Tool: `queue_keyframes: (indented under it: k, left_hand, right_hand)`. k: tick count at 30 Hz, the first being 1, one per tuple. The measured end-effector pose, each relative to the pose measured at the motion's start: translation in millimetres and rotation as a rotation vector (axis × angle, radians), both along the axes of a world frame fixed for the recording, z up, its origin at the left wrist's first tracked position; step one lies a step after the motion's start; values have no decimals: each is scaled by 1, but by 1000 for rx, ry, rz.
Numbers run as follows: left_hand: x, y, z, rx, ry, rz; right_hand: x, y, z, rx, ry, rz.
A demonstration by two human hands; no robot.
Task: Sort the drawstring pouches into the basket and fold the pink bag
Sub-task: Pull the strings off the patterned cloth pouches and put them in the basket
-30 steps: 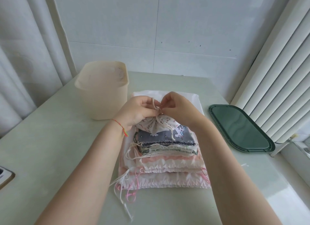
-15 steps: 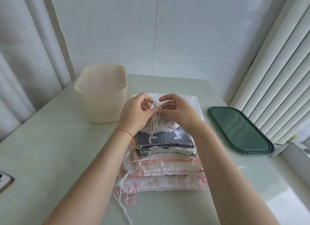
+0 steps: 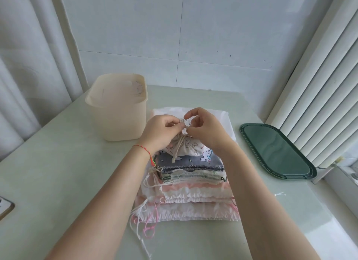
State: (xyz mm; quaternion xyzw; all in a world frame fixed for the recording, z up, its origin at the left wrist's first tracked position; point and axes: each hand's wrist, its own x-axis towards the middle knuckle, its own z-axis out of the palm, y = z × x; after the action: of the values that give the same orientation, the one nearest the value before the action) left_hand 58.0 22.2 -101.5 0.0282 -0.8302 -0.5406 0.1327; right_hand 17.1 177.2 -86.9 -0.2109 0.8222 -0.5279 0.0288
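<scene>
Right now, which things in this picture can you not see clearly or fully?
All in the head view:
- Inside of the cream basket: its wall hides the contents.
- Neck of the top pouch: left hand and right hand cover it, so the knot is unclear.
- Lower pouches: only the front edges show.
- Object at the left edge: cut off, unidentifiable.

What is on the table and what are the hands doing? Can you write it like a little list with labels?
top pouch: small cream printed pouch on the pile, neck gathered
left hand: pinching the pouch's neck
right hand: fingers at the cord by the neck
pile: flat pouches stacked, pink ones lowest
basket: cream tub, behind and left of the pile
lid: dark green lid, right of the pile
table: pale green table
</scene>
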Motion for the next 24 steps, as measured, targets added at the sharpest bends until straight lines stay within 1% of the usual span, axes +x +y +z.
queue_keyframes:
  k: [4, 6, 8, 9, 10, 11, 13, 14, 16, 18, 19, 22, 24]
  left_hand:
    - [1, 0, -1, 16, -6, -1]
    - [0, -1, -1, 11, 3, 13]
    - [0, -2, -2, 15, -4, 21]
    - [0, -2, -2, 24, -8, 28]
    - [0, -3, -2, 36, -9, 38]
    - [0, -4, -2, 45, -7, 49]
    - [0, -5, -1, 55, -13, 57]
    - [0, -5, -1, 62, -21, 56]
    - [0, -5, -1, 97, -39, 61]
    - [0, -5, -2, 144, -53, 86]
    - [0, -5, -3, 153, -59, 103]
    - [-1, -3, -6, 160, -64, 138]
    - [-2, -1, -8, 162, -62, 164]
  right_hand:
    - [0, -3, -1, 91, 102, -52]
    - [-2, -2, -4, 221, 238, -81]
    - [-8, 2, -9, 408, 389, -110]
    - [-11, 4, -10, 490, 431, -127]
    - [-15, 8, -12, 527, 444, -148]
    - [-17, 11, -11, 510, 431, -170]
    - [-19, 18, -6, 380, 335, -178]
    - [-19, 22, -2, 300, 249, -145]
    - [-15, 30, 6, 155, 35, -15]
    - [-11, 34, 12, 4, -90, 62]
    - [-10, 34, 14, -103, -124, 66]
    - [-8, 24, 13, -523, -255, 110]
    - [-4, 16, 12, -713, -339, 157]
